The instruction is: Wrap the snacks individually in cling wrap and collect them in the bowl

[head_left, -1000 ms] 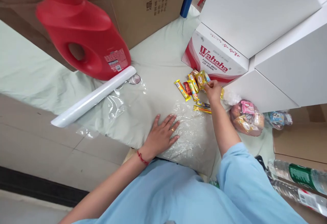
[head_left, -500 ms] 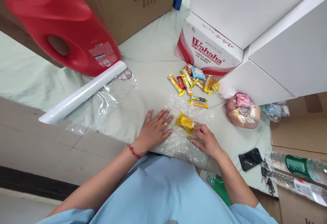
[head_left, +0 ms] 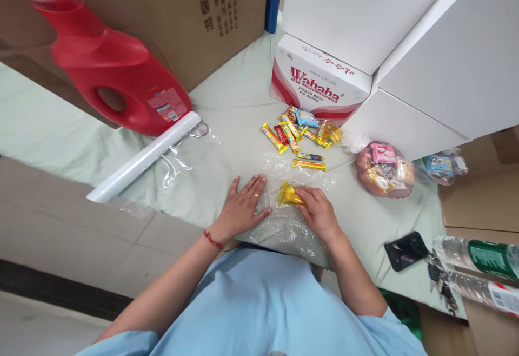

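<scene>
My right hand [head_left: 318,211] grips a small yellow-wrapped snack [head_left: 288,194] between thumb and fingers, low over a sheet of clear plastic film [head_left: 279,237]. Part of the snack is hidden by the fingers. To its left, my left hand [head_left: 243,203] lies flat with fingers stretched out, its edge on the film. Beyond the hands is a pile of wrapped snack sticks [head_left: 290,137] in yellow, red and blue. Two more sticks [head_left: 308,165] lie side by side nearer to me.
At left stand a red jug [head_left: 133,74] and a white film roll [head_left: 141,158]. A Wahaha carton [head_left: 320,83] is at the back. On the right are a bowl of packaged snacks [head_left: 383,169], a black phone or wallet [head_left: 405,251], keys [head_left: 438,275] and plastic bottles [head_left: 482,256].
My right hand has closed around the yellow-wrapped snack, which it only touched at its edge before. My left hand stays flat on the surface. The view has shifted slightly.
</scene>
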The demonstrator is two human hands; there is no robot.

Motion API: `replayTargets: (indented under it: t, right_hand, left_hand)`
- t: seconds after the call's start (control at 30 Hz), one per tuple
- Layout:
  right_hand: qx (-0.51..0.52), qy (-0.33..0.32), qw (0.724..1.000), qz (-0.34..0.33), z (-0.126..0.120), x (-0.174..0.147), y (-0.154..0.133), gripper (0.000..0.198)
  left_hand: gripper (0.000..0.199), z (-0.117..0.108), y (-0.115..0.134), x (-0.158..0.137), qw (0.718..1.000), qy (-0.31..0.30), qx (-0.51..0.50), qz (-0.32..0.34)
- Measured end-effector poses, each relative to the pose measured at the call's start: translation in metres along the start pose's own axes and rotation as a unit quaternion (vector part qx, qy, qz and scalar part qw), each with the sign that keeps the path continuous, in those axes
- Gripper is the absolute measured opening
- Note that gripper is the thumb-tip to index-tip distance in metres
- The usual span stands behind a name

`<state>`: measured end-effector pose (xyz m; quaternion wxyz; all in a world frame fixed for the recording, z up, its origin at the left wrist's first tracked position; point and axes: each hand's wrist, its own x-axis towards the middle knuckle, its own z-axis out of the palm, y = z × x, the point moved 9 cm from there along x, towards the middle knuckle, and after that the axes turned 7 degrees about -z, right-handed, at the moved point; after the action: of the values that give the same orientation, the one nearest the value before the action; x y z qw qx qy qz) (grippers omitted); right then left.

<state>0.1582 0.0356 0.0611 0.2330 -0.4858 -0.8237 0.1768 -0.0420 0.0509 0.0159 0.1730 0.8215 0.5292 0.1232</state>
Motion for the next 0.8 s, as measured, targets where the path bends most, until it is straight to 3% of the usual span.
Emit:
replayTargets:
  t: [0.13, 0.3, 0.4, 0.47, 0.57, 0.7, 0.8]
  right_hand:
    - [0.024, -0.017, 1.000, -0.007, 0.005, -0.011, 0.002, 0.044]
    - [0.046, 0.081, 0.996, -0.016, -0.040, -0.054, 0.002, 0.032]
    - [0.054, 0.051, 0.996, -0.041, -0.055, -0.090, -0.005, 0.021]
    - [0.053, 0.027, 0.997, -0.043, -0.054, -0.113, -0.009, 0.025]
    - [0.025, 0.008, 0.999, -0.042, -0.038, -0.136, -0.015, 0.041]
    - [0.000, 0.007, 0.999, -0.049, -0.018, -0.140, -0.016, 0.016]
    - [0.042, 0.028, 0.998, -0.049, -0.029, -0.123, -0.010, 0.009]
  left_hand:
    - [0.079, 0.000, -0.005, 0.000, 1.000, -0.005, -0.009, 0.008]
    - [0.057, -0.009, -0.025, -0.016, 0.997, -0.009, -0.068, 0.038]
    - [0.061, -0.024, -0.035, -0.036, 0.993, 0.026, -0.098, 0.056]
    - [0.063, -0.030, -0.034, -0.049, 0.991, 0.029, -0.104, 0.076]
    - [0.057, -0.023, -0.027, -0.058, 0.989, -0.023, -0.096, 0.106]
    - [0.030, -0.013, -0.028, -0.049, 0.986, -0.069, -0.114, 0.100]
    - [0.030, -0.022, -0.036, -0.030, 0.982, -0.070, -0.158, 0.072]
